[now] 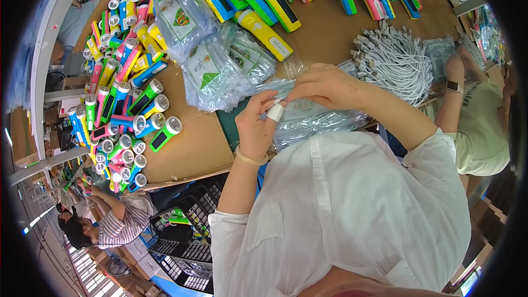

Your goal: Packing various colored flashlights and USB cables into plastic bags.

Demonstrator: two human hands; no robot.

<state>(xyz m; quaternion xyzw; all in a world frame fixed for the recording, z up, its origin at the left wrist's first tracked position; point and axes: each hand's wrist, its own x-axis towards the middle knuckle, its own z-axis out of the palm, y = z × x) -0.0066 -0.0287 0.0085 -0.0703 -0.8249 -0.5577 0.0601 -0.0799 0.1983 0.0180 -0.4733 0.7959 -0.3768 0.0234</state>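
Item: clear plastic bag [308,118], pinched at its top edge by left hand [257,124] (bandaged fingertip) and right hand [324,85], both closed on it. Contents: can't tell. Left of bag: printed bag stack [220,66], flashlights [132,93]. Right: white cables [396,60]. Below-left: black crate [187,231].

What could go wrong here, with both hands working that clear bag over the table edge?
1. The left hand and right hand pinch a clear plastic bag at the edge of the cardboard-covered table; it could slip off toward the black crate below.
2. The bag stack leans loosely beside the hands; an elbow nudge may spill it.
3. The white cable bundle lies close to the right forearm and might snag.
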